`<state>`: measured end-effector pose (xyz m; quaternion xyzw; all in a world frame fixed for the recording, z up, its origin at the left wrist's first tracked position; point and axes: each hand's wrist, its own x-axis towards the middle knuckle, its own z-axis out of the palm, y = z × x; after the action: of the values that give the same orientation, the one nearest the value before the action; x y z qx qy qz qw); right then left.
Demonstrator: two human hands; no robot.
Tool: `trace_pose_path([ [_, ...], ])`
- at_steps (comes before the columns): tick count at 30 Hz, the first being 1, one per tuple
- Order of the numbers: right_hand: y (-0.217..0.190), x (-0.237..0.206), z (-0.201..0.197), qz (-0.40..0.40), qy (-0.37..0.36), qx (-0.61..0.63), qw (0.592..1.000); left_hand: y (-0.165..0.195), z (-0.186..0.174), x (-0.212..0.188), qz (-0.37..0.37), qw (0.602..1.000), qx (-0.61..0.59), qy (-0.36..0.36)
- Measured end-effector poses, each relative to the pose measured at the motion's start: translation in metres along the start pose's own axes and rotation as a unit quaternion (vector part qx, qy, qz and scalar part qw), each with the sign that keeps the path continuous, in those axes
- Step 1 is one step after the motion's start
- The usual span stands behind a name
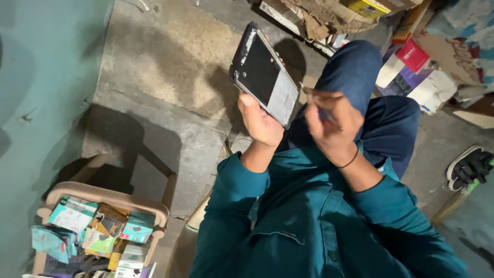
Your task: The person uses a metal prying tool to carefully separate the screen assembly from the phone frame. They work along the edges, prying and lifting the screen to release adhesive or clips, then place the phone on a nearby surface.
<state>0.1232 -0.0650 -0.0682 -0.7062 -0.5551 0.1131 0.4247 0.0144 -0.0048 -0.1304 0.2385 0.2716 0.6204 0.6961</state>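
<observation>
Left hand gripping opened phone

Right hand: motion-blurred; a thin tool in its fingers smeared, kind unclear. Left hand: fingers hidden behind the opened phone, grip not readable. Phone's inner parts too small to make out. Basket of small boxes cut by bottom edge. Shoe and cardboard pile cut by frame edges.
</observation>
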Motion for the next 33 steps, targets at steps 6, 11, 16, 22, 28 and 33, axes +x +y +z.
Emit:
trace_pose_path([
  [6,0.011,-0.012,-0.011,0.118,0.068,0.173,0.975,0.012,0.013,0.021,-0.073,0.969,-0.232,-0.041],
  [11,0.018,-0.024,-0.029,0.177,0.086,0.170,0.966,0.033,0.037,0.029,-0.128,0.944,-0.303,-0.040],
  [16,0.025,-0.035,-0.045,0.122,0.083,0.186,0.971,0.049,0.054,0.021,-0.177,0.906,-0.379,-0.063],
  [22,0.029,-0.044,-0.056,0.115,0.085,0.140,0.980,0.072,0.067,0.010,-0.271,0.864,-0.422,-0.036],
  [28,0.031,-0.048,-0.057,0.137,0.086,0.041,0.986,0.081,0.078,0.003,-0.301,0.863,-0.404,-0.023],
  [33,0.033,-0.046,-0.059,0.118,0.081,0.163,0.976,0.076,0.080,-0.006,-0.305,0.863,-0.400,-0.041],
])
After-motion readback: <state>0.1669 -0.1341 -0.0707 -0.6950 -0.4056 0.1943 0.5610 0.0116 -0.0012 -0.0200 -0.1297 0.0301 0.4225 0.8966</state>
